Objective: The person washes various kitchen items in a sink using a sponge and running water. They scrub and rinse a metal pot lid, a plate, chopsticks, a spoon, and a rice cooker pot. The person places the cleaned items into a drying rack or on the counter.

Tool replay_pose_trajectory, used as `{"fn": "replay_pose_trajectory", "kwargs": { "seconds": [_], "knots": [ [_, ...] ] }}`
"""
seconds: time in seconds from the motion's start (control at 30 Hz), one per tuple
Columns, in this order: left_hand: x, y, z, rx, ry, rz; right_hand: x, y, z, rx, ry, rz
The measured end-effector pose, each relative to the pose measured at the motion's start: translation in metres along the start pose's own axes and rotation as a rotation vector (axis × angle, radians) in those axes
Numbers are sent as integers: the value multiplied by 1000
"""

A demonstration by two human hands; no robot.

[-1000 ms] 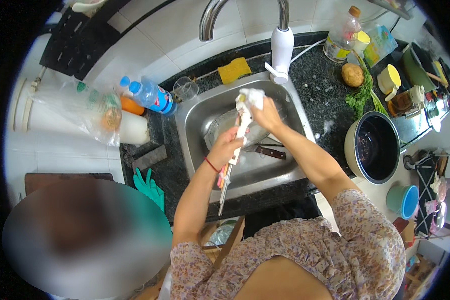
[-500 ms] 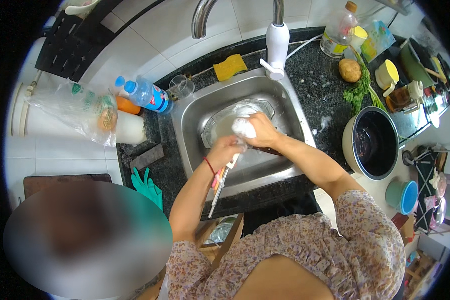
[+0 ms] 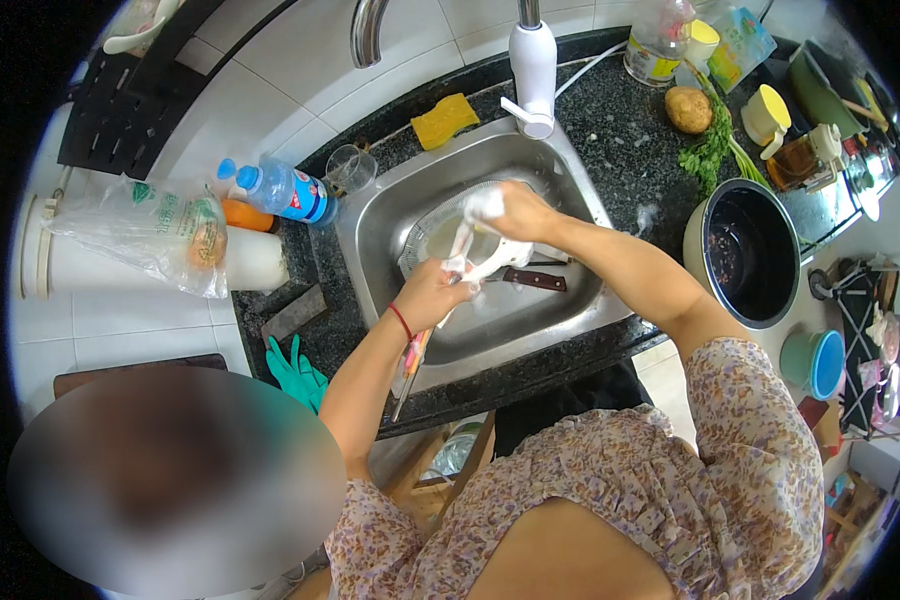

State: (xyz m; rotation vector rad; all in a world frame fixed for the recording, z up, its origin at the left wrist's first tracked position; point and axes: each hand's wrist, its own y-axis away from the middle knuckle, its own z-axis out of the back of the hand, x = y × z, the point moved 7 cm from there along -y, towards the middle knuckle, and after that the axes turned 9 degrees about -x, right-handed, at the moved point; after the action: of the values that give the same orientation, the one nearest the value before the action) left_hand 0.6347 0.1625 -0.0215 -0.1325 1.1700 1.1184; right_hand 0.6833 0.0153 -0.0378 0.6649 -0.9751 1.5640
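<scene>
Over the sink (image 3: 370, 335), my left hand (image 3: 440, 287) is closed round a pair of white-handled scissors (image 3: 498, 258); their soapy handles spread apart above the fist. Below that fist, thin pink and orange pieces (image 3: 416, 348) and a slim metal length stick out; I cannot tell what the coloured pieces are. My right hand (image 3: 523, 213) is closed on a white, foam-covered wad (image 3: 485, 203) beside one handle. Beneath my hands lies a knife with a brown handle (image 3: 537, 279), next to a second dark handle (image 3: 545, 263). A metal mesh strainer (image 3: 410, 240) is in the sink, partly hidden.
A faucet (image 3: 533, 75) and a yellow sponge (image 3: 444, 121) are behind the sink. Left stand a glass (image 3: 351, 169), a water bottle (image 3: 295, 195) and green gloves (image 3: 295, 375). Right are a potato (image 3: 689, 110), leafy greens (image 3: 708, 155) and a dark-lined pot (image 3: 742, 255). A blurred patch covers the lower left.
My right hand has lifted away from my left, so the white scissor handles now show spread apart. The brown knife handle is now in plain sight. The whole view has shifted slightly.
</scene>
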Motion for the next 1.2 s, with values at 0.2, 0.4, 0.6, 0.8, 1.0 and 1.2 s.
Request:
{"fn": "replay_pose_trajectory", "kwargs": {
  "seconds": [0.2,0.4,0.6,0.8,1.0,1.2],
  "knots": [
    [-7,9,11,-149,250,-6,-49,9,-8,-346,-1222,-899],
    [12,-10,8,-386,269,23,-54,29,-41,-786,-1372,-1008],
    [6,-41,3,-481,89,-171,-28,41,-60,-513,-998,-784],
    [-30,-24,0,-256,310,-93,-32,96,-15,-523,-1390,-1081],
    [-134,-16,-81,320,255,-234,-47,116,-45,-308,-1323,-907],
    [-204,-48,-169,391,154,-376,-70,116,-63,-292,-1623,-653]
  ]
}}
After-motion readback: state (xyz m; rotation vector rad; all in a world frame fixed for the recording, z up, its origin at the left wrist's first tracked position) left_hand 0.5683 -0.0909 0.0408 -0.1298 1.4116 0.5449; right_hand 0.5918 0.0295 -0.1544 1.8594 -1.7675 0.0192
